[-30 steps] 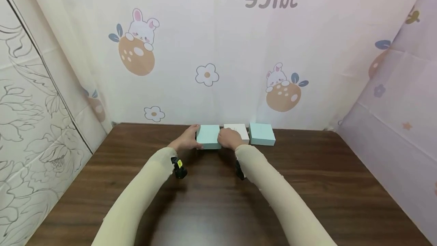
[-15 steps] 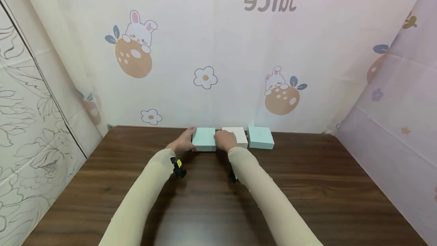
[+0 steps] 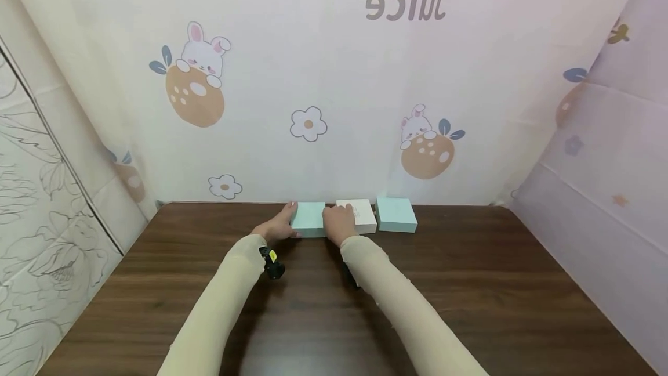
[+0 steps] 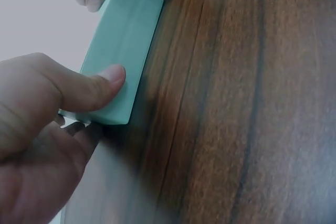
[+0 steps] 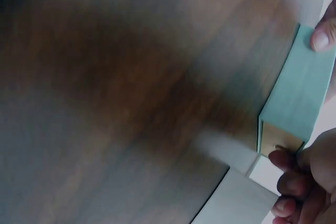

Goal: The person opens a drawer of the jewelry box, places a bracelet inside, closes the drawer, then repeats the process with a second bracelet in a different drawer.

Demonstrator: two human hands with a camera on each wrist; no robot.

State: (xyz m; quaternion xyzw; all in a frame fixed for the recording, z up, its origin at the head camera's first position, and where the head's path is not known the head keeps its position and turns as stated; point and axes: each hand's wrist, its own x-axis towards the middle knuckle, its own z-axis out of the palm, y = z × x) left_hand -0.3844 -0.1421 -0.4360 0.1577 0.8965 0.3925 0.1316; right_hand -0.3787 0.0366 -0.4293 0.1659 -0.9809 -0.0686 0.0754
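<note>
A mint-green box (image 3: pixel 308 219) lies at the back of the table, by the curtain. My left hand (image 3: pixel 276 226) grips its left end, the thumb (image 4: pixel 107 85) pressed on its front side in the left wrist view. At the opposite end is my right hand (image 3: pixel 339 223). Its curled fingers (image 5: pixel 291 182) pinch at a small tab (image 5: pixel 280 147) on that end in the right wrist view. A tan inner face (image 5: pixel 273 139) shows there inside the green sleeve. Just right of the right hand sits a white box (image 3: pixel 364 216), partly covered by it.
A second mint-green box (image 3: pixel 396 214) stands right of the white one. The boxes form a row along the back edge of the dark wood table (image 3: pixel 469 295). A printed curtain (image 3: pixel 261 155) hangs behind, with more cloth at both sides.
The head view has shifted a little. Both hands and the gripped mint-green box have moved slightly left, widening the gap to the white box. More of the white box's top shows.
</note>
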